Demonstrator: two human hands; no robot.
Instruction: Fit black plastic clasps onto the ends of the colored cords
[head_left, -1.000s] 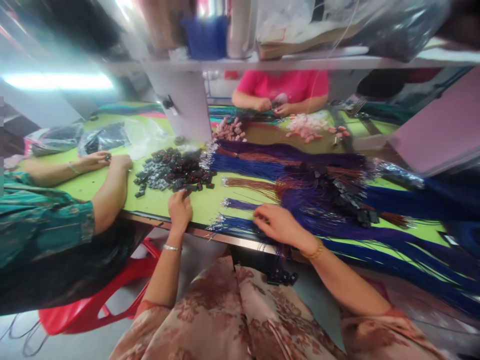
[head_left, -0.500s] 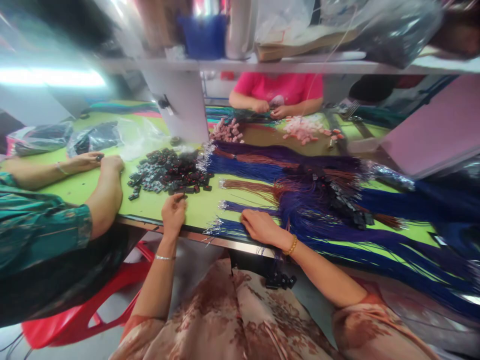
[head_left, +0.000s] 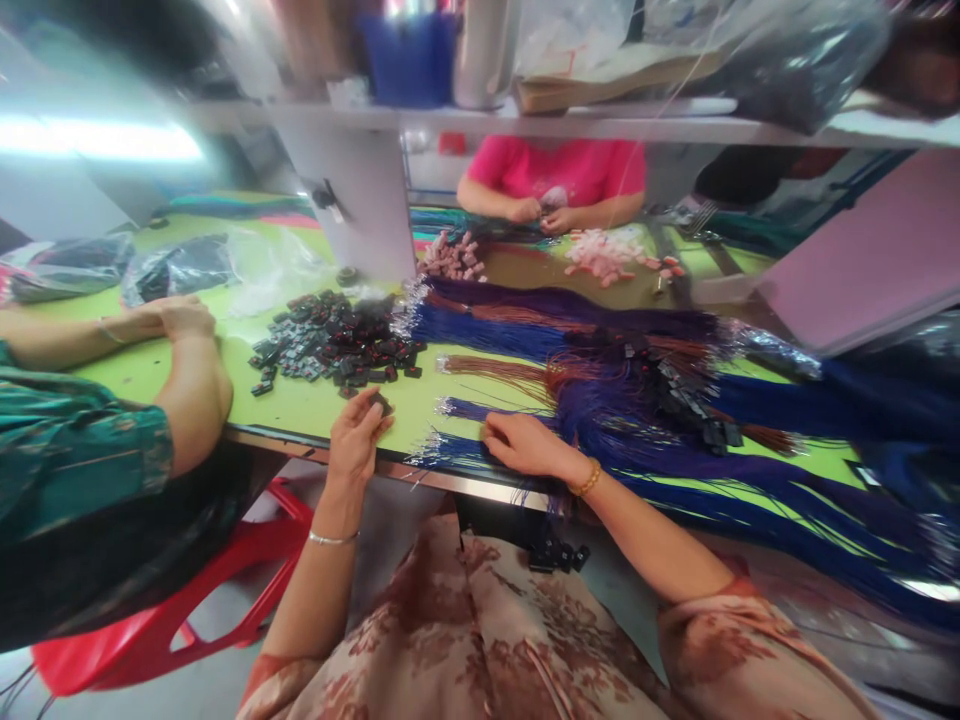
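Observation:
My left hand (head_left: pixel 355 436) is closed on a small black connector housing (head_left: pixel 382 403), pinched between thumb and fingers just above the table's front edge. Behind it spreads a pile of black connector housings (head_left: pixel 360 335). My right hand (head_left: pixel 525 443) lies over the blue wires (head_left: pixel 469 451) with its fingers curled down onto them; the fingertips are partly hidden. Silvery terminals (head_left: pixel 431 447) tip these wires on the left. Further back are a bundle of brown wires (head_left: pixel 487 368) and a thicker blue bundle (head_left: pixel 487 333). Finished-looking black housings (head_left: pixel 697 400) lie across the wires at right.
A co-worker's hands (head_left: pixel 180 318) are at the table's left, near clear plastic bags (head_left: pixel 184 268). Opposite, a person in a pink shirt (head_left: pixel 555 170) works beside pink connector pieces (head_left: pixel 600 257). A shelf (head_left: pixel 480 122) crosses above. Several black housings (head_left: pixel 556 556) hang below the front edge.
My left hand has drawn back from the pile and turned, bringing the black housing slightly right. My right hand stays on the wires. The co-worker's hands at left have shifted left.

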